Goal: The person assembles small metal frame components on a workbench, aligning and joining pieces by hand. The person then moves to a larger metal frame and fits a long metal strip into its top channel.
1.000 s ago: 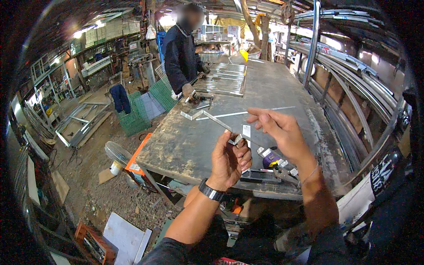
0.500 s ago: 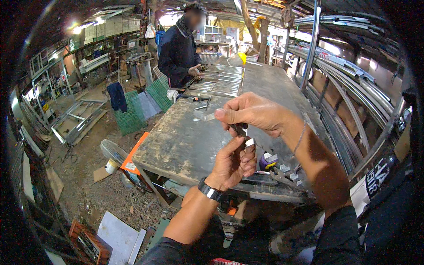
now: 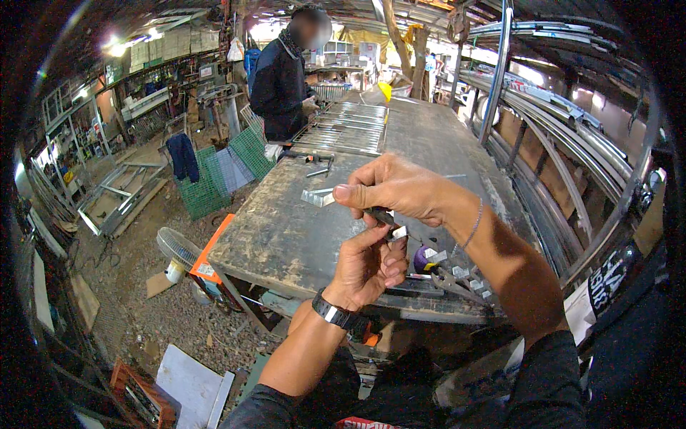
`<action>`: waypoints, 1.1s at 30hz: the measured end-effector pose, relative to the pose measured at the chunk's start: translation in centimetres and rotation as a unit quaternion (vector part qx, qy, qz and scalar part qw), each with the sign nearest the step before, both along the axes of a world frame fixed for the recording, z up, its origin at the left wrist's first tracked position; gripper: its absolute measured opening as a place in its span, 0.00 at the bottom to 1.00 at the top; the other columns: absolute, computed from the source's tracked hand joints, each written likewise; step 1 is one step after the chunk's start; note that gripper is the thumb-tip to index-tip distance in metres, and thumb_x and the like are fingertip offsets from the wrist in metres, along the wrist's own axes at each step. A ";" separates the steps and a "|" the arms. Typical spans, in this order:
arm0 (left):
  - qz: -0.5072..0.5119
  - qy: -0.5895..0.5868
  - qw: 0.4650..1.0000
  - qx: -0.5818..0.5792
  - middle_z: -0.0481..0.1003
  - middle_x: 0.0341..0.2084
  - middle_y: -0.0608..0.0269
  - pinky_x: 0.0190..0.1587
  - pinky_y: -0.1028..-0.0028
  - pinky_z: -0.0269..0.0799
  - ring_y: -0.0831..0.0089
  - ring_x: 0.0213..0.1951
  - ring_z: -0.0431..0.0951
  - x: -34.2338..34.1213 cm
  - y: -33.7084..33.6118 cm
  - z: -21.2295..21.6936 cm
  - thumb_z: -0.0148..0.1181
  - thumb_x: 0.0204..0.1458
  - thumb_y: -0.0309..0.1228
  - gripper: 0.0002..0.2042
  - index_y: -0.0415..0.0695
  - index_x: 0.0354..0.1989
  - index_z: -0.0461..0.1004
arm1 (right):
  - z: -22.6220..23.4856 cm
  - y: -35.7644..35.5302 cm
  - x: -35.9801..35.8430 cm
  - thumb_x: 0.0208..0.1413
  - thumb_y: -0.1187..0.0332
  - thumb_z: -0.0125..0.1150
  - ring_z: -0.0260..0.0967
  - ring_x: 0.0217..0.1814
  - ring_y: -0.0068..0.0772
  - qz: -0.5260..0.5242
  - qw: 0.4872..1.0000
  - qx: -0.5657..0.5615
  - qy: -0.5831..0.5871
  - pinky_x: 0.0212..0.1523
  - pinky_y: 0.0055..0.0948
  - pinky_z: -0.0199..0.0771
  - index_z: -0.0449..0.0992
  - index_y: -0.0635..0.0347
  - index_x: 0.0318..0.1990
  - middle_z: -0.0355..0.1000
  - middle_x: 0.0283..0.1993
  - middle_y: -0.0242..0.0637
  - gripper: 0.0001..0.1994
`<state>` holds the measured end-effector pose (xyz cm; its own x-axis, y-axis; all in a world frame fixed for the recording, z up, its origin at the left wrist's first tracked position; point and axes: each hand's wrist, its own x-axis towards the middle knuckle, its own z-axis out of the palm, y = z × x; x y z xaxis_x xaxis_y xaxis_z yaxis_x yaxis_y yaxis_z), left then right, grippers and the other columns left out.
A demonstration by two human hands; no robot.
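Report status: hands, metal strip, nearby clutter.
Left hand closed, right hand pinching. Bent metal strip in both, partly hidden. Purple-and-yellow item on bench, right of left hand.

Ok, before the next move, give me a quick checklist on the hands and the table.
1. Left hand has a grip: ok, fingers closed around a piece with a pale end.
2. Right hand grips the bent strip: cannot tell; the thumb is at it, but the fingers hide any contact.
3. Gloves worn: not ok, both hands are bare.
4. Table clear of loose things by the hands: not ok; a tape measure and small metal pieces lie close by.
5. Co-worker away from the hands: ok, standing apart beside the grille.
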<state>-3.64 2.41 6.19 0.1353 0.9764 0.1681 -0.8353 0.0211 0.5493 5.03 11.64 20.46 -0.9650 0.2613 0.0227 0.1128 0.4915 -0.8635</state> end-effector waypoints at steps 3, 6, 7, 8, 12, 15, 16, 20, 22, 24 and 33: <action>-0.004 0.012 1.000 0.005 0.63 0.19 0.69 0.23 0.71 0.59 0.70 0.21 0.66 -0.2 0.4 -0.1 0.57 0.63 0.53 0.22 0.44 0.34 0.70 | -0.4 0.6 0.4 0.62 0.38 0.67 0.71 0.30 0.19 -0.008 1.000 -0.011 0.012 0.33 0.24 0.71 0.83 0.60 0.32 0.76 0.27 0.29 0.29; -0.005 0.032 0.999 0.022 0.65 0.19 0.70 0.25 0.70 0.62 0.70 0.22 0.69 0.0 0.4 -0.3 0.54 0.64 0.57 0.24 0.46 0.33 0.70 | -1.1 0.9 0.9 0.65 0.41 0.65 0.72 0.34 0.19 -0.006 0.995 -0.078 0.055 0.36 0.23 0.71 0.84 0.61 0.37 0.79 0.32 0.31 0.26; 0.013 0.058 0.998 0.028 0.67 0.20 0.70 0.27 0.69 0.65 0.70 0.24 0.71 -0.1 0.5 -0.2 0.53 0.64 0.60 0.25 0.47 0.34 0.70 | -1.3 1.0 1.1 0.66 0.44 0.65 0.72 0.36 0.20 -0.001 0.995 -0.067 0.076 0.37 0.23 0.72 0.84 0.62 0.39 0.79 0.34 0.31 0.24; 0.013 0.049 0.998 0.024 0.67 0.20 0.70 0.27 0.69 0.65 0.70 0.24 0.71 -0.1 0.5 -0.3 0.53 0.64 0.60 0.25 0.47 0.34 0.70 | -1.4 1.1 1.4 0.67 0.47 0.66 0.73 0.37 0.20 0.001 0.994 -0.058 0.094 0.39 0.24 0.73 0.84 0.63 0.42 0.80 0.36 0.32 0.23; 0.100 0.120 0.988 0.018 0.71 0.22 0.65 0.30 0.66 0.70 0.67 0.25 0.74 0.2 0.7 -0.5 0.51 0.66 0.59 0.26 0.45 0.39 0.72 | -3.0 0.5 1.6 0.67 0.59 0.67 0.75 0.43 0.21 -0.038 0.986 0.072 0.142 0.46 0.27 0.78 0.83 0.66 0.53 0.82 0.43 0.34 0.18; 0.283 0.290 0.914 0.017 0.80 0.38 0.54 0.44 0.62 0.79 0.62 0.40 0.81 0.0 0.7 -0.2 0.56 0.67 0.48 0.21 0.40 0.53 0.74 | -3.9 0.2 1.4 0.67 0.63 0.67 0.77 0.48 0.24 -0.084 0.974 0.112 0.179 0.51 0.31 0.79 0.80 0.69 0.59 0.83 0.49 0.41 0.20; 0.431 0.336 0.836 0.046 0.78 0.43 0.52 0.47 0.63 0.78 0.61 0.45 0.80 -0.1 0.7 0.1 0.60 0.66 0.45 0.22 0.40 0.56 0.73 | -4.2 0.2 1.4 0.67 0.63 0.66 0.77 0.49 0.25 -0.091 0.967 0.128 0.203 0.51 0.32 0.79 0.80 0.70 0.59 0.83 0.50 0.43 0.20; 0.783 0.429 0.417 0.169 0.73 0.56 0.49 0.59 0.60 0.69 0.57 0.61 0.72 -2.1 -0.3 2.0 0.70 0.57 0.36 0.26 0.44 0.63 0.73 | -5.3 -0.1 0.6 0.70 0.65 0.61 0.81 0.45 0.40 -0.142 0.922 0.225 0.281 0.47 0.34 0.79 0.81 0.68 0.56 0.81 0.46 0.48 0.16; 0.790 0.507 0.291 0.186 0.73 0.58 0.51 0.64 0.58 0.64 0.55 0.63 0.71 -3.8 -1.5 2.9 0.73 0.53 0.32 0.26 0.48 0.62 0.75 | -5.6 -0.1 0.6 0.70 0.65 0.60 0.79 0.43 0.49 -0.134 0.899 0.287 0.302 0.45 0.38 0.79 0.80 0.66 0.55 0.77 0.43 0.49 0.15; 0.740 0.613 0.228 0.158 0.75 0.58 0.55 0.66 0.57 0.60 0.53 0.62 0.72 -5.1 -2.8 3.4 0.74 0.51 0.30 0.24 0.50 0.59 0.77 | -6.1 -0.4 0.4 0.70 0.65 0.59 0.78 0.42 0.55 -0.132 0.884 0.332 0.301 0.43 0.42 0.78 0.80 0.65 0.55 0.75 0.41 0.50 0.14; 0.692 0.678 0.090 0.232 0.80 0.38 0.69 0.60 0.55 0.62 0.66 0.43 0.78 -9.0 -3.5 4.0 0.72 0.45 0.30 0.11 0.51 0.36 0.77 | -8.7 -1.8 -2.1 0.70 0.68 0.57 0.76 0.43 0.60 -0.124 0.875 0.343 0.318 0.43 0.49 0.78 0.77 0.63 0.60 0.73 0.43 0.51 0.16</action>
